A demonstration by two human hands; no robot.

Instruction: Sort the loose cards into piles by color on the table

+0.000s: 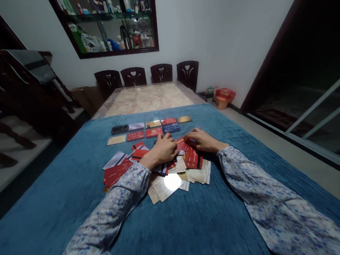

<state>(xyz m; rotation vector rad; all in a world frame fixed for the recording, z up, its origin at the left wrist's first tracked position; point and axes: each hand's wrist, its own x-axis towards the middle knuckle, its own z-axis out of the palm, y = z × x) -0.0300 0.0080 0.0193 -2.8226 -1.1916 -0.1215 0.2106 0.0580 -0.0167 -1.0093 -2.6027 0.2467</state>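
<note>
A loose heap of plastic cards lies on a blue cloth (129, 212), with red cards (117, 174) at its left and cream-coloured cards (165, 188) at its near side. My left hand (162, 148) is over the middle of the heap, fingers curled down; what they hold, if anything, is hidden. At the heap's right side, my right hand (201, 139) has its bent fingers closed on the edge of a red card (182, 144). Beyond my hands, cards stand sorted in two rows of small stacks, among them a black stack (119, 129) and a blue stack (171, 128).
The cloth covers the near part of a long table, whose patterned top (150, 96) shows at the far end. Several dark chairs (162, 73) stand behind it. A glass-shelved cabinet (109, 53) is set in the wall. An orange bucket (221, 102) stands on the floor at right.
</note>
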